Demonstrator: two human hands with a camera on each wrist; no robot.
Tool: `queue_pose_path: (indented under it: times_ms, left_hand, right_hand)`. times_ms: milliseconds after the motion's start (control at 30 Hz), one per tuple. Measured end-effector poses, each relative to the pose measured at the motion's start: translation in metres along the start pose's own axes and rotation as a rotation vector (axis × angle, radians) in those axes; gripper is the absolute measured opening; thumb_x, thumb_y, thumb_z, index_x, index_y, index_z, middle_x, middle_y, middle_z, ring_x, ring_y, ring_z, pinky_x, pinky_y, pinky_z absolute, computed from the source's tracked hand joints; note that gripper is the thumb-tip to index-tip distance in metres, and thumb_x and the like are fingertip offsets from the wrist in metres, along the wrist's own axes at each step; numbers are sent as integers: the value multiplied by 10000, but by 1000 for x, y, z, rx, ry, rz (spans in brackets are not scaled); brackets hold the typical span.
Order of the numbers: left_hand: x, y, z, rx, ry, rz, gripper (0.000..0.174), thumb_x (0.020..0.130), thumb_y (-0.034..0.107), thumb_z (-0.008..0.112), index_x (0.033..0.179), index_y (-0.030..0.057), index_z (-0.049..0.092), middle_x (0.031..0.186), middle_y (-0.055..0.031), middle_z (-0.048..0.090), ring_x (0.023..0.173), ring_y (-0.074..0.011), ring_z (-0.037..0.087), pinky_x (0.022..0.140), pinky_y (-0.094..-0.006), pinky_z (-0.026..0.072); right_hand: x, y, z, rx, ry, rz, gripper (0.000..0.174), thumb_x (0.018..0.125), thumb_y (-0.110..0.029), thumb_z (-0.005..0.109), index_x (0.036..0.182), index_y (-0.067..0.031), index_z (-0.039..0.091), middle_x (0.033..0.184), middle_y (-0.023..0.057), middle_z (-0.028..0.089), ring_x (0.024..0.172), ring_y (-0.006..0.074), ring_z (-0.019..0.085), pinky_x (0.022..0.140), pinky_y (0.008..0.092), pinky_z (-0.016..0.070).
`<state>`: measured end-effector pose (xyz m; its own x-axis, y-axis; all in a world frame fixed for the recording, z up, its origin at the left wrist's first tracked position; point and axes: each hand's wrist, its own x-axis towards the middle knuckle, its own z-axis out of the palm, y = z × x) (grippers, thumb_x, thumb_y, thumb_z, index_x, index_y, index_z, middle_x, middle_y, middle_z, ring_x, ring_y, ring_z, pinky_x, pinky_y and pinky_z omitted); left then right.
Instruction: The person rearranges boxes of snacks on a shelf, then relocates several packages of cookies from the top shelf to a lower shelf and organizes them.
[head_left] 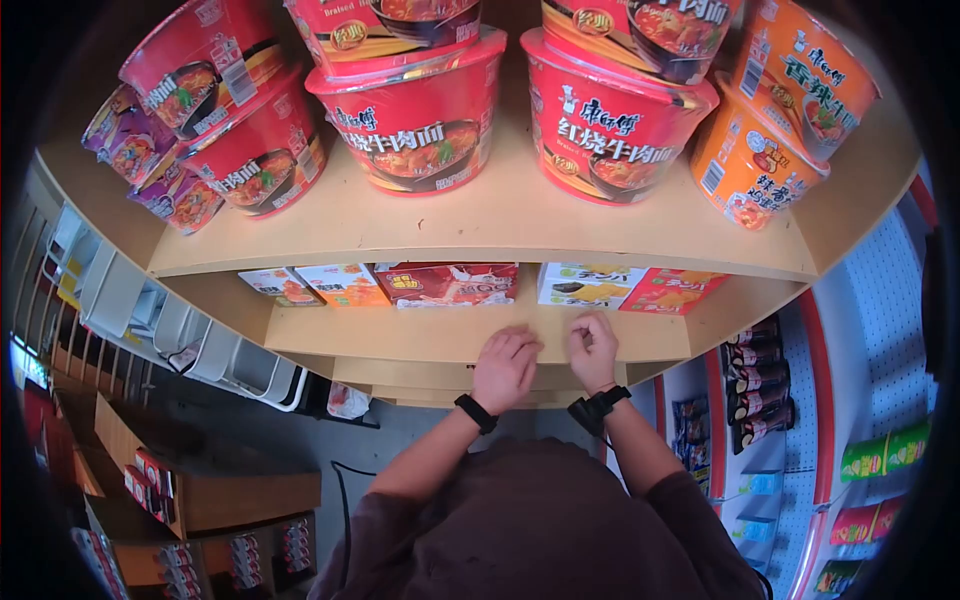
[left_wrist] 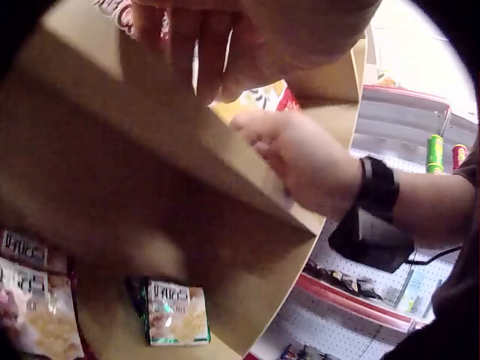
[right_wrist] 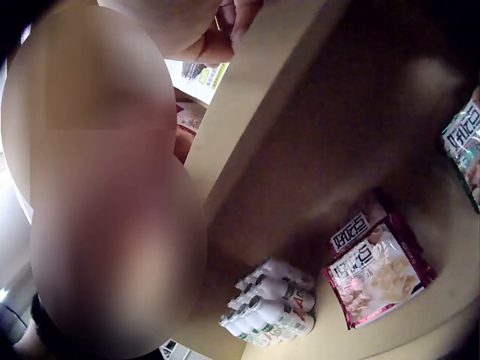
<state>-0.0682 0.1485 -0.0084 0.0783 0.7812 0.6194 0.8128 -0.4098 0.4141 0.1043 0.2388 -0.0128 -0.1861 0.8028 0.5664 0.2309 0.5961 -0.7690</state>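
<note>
Hanging at the front edge of the lower shelf [head_left: 430, 326], the left hand [head_left: 505, 368] has its fingers loosely extended, with nothing visible in them. Close beside it, the right hand [head_left: 592, 350] has its fingers bent inward; whether they hold something small, I cannot tell. Just beyond, on that shelf, stand the nearest goods: a red box [head_left: 455, 285] ahead of the left hand and a white snack box [head_left: 590, 287] ahead of the right, with a narrow gap between. An uneven push could skew either box, since neither hand steadies it. Above, red noodle tubs [head_left: 412, 130] stand stacked on the upper shelf [head_left: 480, 232]; a wrist lifted too early might strike its lip and jolt them. The cable [left_wrist: 431, 258] from the right wrist camera [left_wrist: 371, 240] could snag on the shelf edge. On the level below, bagged snacks [right_wrist: 375, 274] and small bottles [right_wrist: 271, 304] would suffer from anything dropped.
</note>
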Motion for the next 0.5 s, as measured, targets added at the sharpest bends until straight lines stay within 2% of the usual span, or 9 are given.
queue_pose_path:
  times_ms: [67,167,233,300,400,500]
  left_hand:
    - [3,6,-16,-136,-59,-39,350,809,122,698,1149,45,665,1207,-158,629,1180,-351,588,1017,-459,469]
    - [42,7,-64,125,202,40,413,793,157,730,1179,38,646,1184,-183,629,1152,-392,585,1019,-497,450]
    - [77,5,-99,324,323,-41,480,808,237,759,1217,29,618,1174,-196,633,1133,-426,577,1016,-528,434]
    - [87,-27,-115,368,240,-92,613,832,414,770,1264,17,592,1183,-212,642,1144,-428,577,1018,-538,423]
    - [98,-43,-135,488,-164,-276,744,814,592,742,1288,35,608,1224,-206,649,1181,-412,578,1038,-526,418]
    - [87,-64,-118,544,-87,-109,773,808,649,715,1317,74,623,1256,-188,654,1219,-396,575,1059,-509,415]
  right_hand:
    - [-2,1,0,24,-28,81,110,829,88,592,881,-9,593,855,98,577,708,192,600,651,292,509]
    - [-1,3,2,51,-35,39,113,824,88,597,876,-12,594,848,93,575,711,197,602,636,299,508]
    - [-3,8,1,48,-59,48,118,820,88,598,873,-17,591,845,94,573,708,205,600,629,303,507]
    - [-2,9,1,40,-79,40,123,815,89,599,871,-20,588,840,96,569,703,216,597,621,308,504]
    - [-2,7,-1,15,-84,12,126,807,88,599,866,-22,584,831,102,559,694,239,588,608,320,495]
    - [-2,6,-1,-15,-82,-5,120,798,79,604,857,-23,582,824,110,552,697,262,578,607,341,486]
